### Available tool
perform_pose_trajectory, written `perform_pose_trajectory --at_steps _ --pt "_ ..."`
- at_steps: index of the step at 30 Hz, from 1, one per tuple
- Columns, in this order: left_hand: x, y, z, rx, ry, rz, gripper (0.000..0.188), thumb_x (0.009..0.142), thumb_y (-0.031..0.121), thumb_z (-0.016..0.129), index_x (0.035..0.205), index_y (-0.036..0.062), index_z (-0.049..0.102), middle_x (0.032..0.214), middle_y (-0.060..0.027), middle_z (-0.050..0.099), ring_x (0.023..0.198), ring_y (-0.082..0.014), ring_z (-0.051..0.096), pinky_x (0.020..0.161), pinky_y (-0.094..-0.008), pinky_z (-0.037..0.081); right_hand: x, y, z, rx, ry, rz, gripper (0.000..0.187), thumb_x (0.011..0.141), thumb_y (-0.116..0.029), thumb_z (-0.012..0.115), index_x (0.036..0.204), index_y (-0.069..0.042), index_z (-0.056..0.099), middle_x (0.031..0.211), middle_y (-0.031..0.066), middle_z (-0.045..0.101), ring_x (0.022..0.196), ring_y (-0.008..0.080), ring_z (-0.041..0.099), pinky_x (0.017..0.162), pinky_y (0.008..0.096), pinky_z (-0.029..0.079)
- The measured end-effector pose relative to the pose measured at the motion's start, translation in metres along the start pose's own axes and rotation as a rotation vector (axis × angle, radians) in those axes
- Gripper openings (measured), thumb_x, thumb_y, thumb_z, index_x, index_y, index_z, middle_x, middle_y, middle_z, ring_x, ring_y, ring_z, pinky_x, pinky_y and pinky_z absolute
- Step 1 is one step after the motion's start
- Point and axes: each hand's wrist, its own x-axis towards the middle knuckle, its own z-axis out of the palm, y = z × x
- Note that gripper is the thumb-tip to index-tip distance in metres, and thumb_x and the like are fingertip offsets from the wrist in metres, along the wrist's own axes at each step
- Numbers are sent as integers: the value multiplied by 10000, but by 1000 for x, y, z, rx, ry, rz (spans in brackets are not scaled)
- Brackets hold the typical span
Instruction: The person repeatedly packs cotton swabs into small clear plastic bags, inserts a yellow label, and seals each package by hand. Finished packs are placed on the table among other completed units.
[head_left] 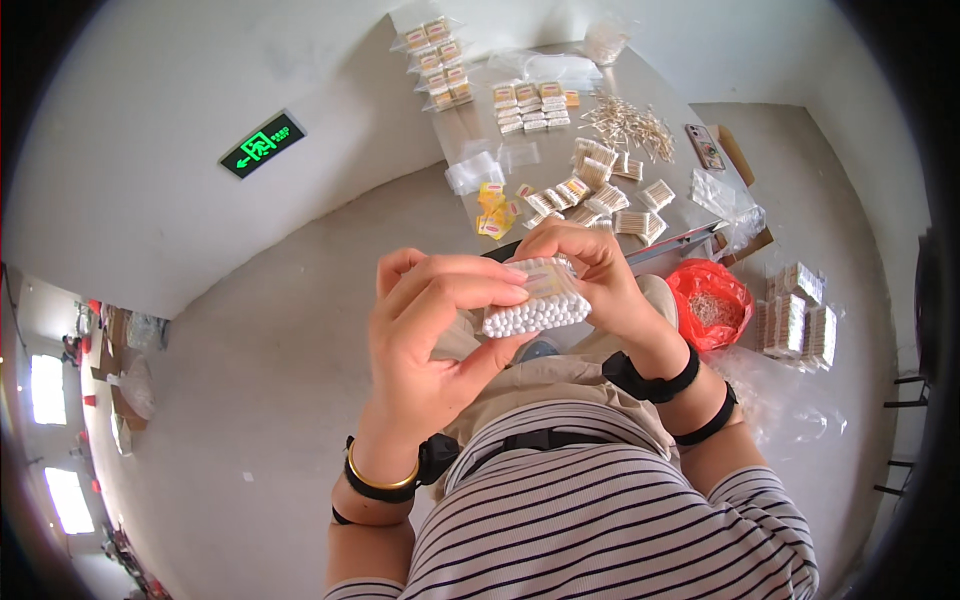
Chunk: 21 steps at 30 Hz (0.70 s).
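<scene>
A clear bag of cotton swabs [537,315] is held up in front of my body, its white cotton tips facing me and a yellowish label on its upper side. My left hand [425,325] grips the left end, fingers on top and thumb below. At the far right corner my right hand [598,270] pinches the bag; some of its fingertips are hidden behind it. Beyond my hands, on the metal table [470,130], lie loose bundles of cotton swabs [605,200] and yellow label cards [495,212].
Packed swab bags [530,108] and a taller stack [438,65] stand toward the back. Scattered swabs [630,125] and a phone [704,147] lie right of them. A red plastic bag [710,305] holding swabs and piled packs [797,318] sit right of my legs.
</scene>
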Motion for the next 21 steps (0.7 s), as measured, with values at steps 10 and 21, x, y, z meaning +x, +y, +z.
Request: perform_pose_trajectory --at_steps 10,21 --pt "2 7 12 110 15 148 293 725 103 854 974 119 700 1065 -39 738 907 -182 664 893 -346 374 4 -6 5 -8 -5 -31 160 886 -47 748 1044 -29 766 961 26 724 920 118 645 835 275 498" --pt "-1 5 15 32 51 72 355 697 76 855 1008 152 704 1046 20 733 917 -165 650 888 -347 356 3 -1 10 69 1 38 169 904 -11 722 1067 -23 764 959 32 716 911 112 647 819 271 510"
